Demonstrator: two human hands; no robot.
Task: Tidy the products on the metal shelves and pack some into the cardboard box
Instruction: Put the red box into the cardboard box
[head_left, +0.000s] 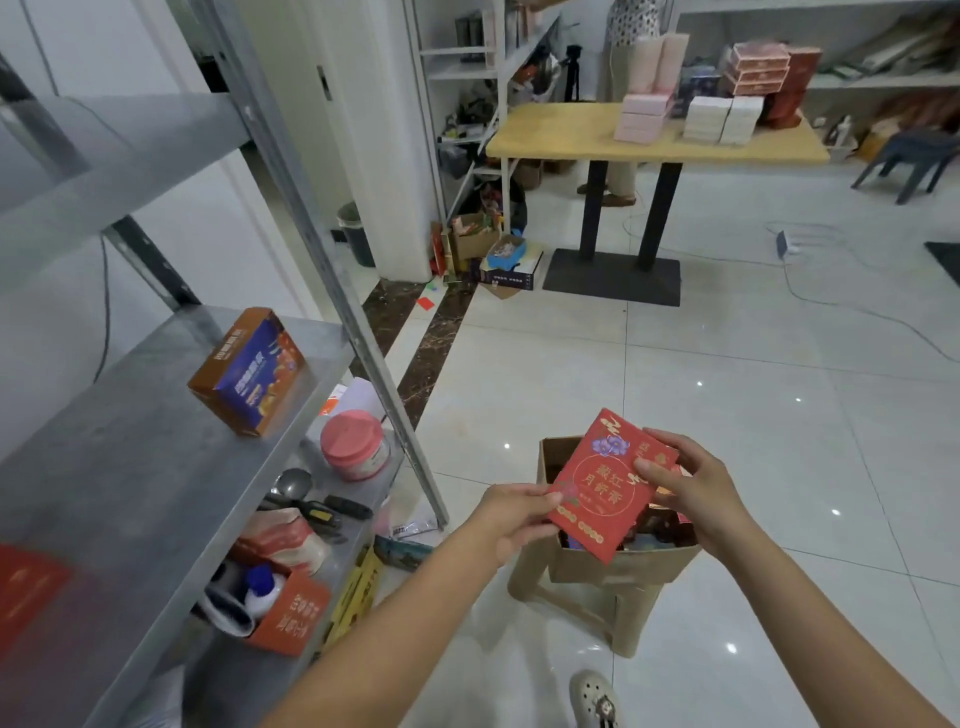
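A flat red box with gold lettering and a purple flower hangs tilted over the open cardboard box on the floor. My left hand pinches its lower left edge. My right hand grips its right edge, fingers curled over the top corner. The cardboard box holds several dark and red packs. On the metal shelf to the left lies an orange-and-blue box. The shelf below carries a pink-lidded jar, an orange box with a white bottle, and small tools.
The shelf's slanted metal upright stands just left of my arms. A wooden table with stacked pink, white and red boxes stands behind, a person beyond it. Cables cross the tiled floor at right. My shoe is near the bottom edge.
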